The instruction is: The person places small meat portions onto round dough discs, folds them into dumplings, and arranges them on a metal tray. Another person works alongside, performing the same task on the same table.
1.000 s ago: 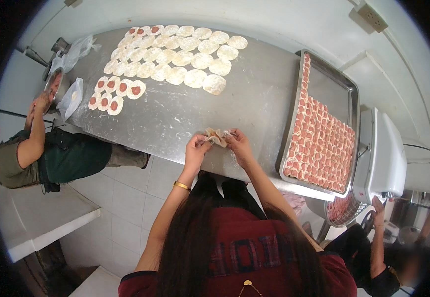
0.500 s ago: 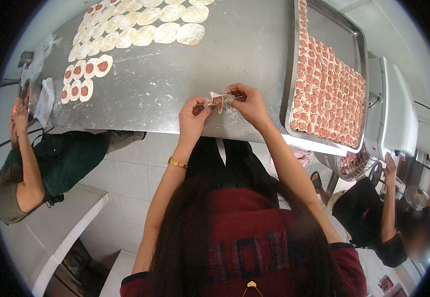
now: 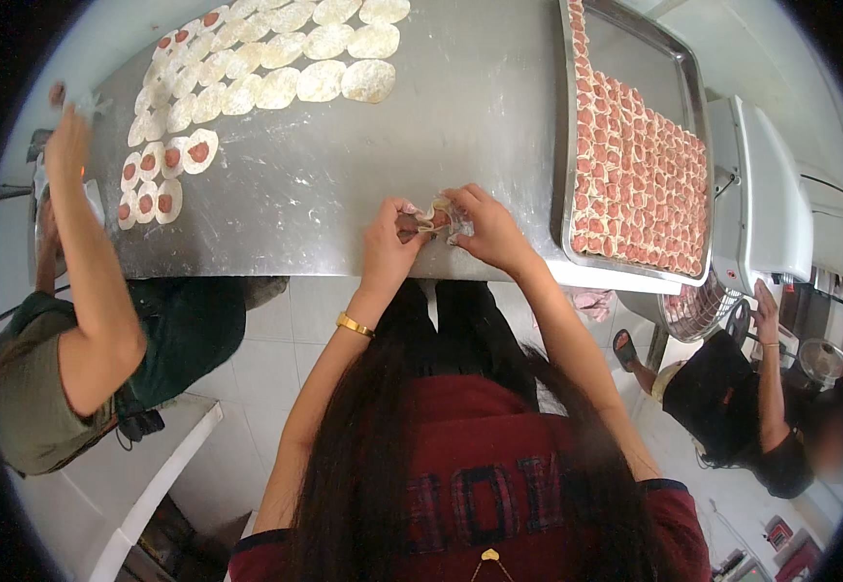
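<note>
Over the near edge of the steel table [image 3: 363, 160], both my hands are closed round one small dumpling [image 3: 438, 220], a pale floury wrapper folded about pink meat filling. My left hand [image 3: 389, 250] pinches its left side between thumb and fingers. On the opposite side, my right hand [image 3: 488, 233] grips the wrapper's edge, fingertips dusted with flour. Part of the dumpling is hidden by my fingers. To my right, a metal tray [image 3: 649, 53] holds tight rows of open-topped dumplings [image 3: 640, 179] with meat showing.
Flat round wrappers [image 3: 278, 87] lie in rows at the far left. Nearer, several wrappers bear meat dabs [image 3: 198, 151]. A co-worker's arm [image 3: 97, 262] reaches in at left. Right of the tray stand a white machine [image 3: 776, 194], a wire basket [image 3: 695, 315] and another person [image 3: 722, 398].
My hands have drawn closer together, and the wrapper is gathered more tightly about the meat. At left, the co-worker's arm has risen toward the table's far-left side. The view has shifted slightly.
</note>
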A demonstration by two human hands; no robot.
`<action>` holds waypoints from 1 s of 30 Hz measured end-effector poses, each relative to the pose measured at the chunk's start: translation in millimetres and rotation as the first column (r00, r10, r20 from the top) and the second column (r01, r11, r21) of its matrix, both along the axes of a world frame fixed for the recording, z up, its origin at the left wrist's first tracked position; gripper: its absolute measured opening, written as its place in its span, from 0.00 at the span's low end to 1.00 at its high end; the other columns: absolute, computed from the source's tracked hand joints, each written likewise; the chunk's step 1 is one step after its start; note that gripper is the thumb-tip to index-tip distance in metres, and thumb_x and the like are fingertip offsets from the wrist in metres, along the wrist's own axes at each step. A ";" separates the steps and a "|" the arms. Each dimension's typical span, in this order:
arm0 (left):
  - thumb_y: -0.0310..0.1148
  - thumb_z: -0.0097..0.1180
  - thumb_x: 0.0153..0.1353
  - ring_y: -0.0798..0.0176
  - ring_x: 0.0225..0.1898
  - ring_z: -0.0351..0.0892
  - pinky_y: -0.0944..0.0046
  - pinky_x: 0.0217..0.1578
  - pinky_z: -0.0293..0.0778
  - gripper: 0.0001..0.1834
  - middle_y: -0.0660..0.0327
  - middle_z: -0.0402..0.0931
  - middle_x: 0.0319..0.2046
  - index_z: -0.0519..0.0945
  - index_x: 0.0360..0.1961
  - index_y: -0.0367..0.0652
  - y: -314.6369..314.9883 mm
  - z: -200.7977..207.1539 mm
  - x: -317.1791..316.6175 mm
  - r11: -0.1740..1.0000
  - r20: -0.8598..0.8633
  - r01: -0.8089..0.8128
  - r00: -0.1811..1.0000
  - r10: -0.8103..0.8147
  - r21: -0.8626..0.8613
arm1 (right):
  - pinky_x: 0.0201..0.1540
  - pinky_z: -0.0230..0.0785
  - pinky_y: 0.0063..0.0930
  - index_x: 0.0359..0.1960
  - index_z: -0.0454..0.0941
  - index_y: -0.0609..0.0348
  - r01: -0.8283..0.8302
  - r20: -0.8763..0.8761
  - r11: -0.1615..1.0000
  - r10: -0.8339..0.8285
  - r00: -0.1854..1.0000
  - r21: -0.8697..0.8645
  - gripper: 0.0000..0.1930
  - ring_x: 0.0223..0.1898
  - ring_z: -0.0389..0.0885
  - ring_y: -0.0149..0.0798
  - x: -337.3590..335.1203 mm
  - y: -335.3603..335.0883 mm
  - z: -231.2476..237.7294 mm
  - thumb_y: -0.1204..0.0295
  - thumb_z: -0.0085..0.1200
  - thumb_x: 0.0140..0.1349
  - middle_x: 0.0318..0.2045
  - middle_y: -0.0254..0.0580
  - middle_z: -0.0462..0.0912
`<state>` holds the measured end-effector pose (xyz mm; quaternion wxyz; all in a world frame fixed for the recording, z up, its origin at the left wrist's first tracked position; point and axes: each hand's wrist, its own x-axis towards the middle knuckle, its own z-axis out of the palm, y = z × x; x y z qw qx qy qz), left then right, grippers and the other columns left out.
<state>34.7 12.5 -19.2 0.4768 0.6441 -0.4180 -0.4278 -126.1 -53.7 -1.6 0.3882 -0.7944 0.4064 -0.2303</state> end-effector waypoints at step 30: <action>0.33 0.67 0.44 0.52 0.27 0.77 0.58 0.30 0.72 0.15 0.54 0.77 0.22 0.76 0.30 0.38 -23.7 12.1 24.1 0.901 0.352 0.429 0.835 -0.424 0.068 | 0.41 0.70 0.40 0.34 0.77 0.62 0.114 -0.040 0.992 -0.116 0.992 -0.049 0.14 0.38 0.76 0.54 18.2 13.3 -3.1 0.85 0.51 0.42 0.32 0.49 0.77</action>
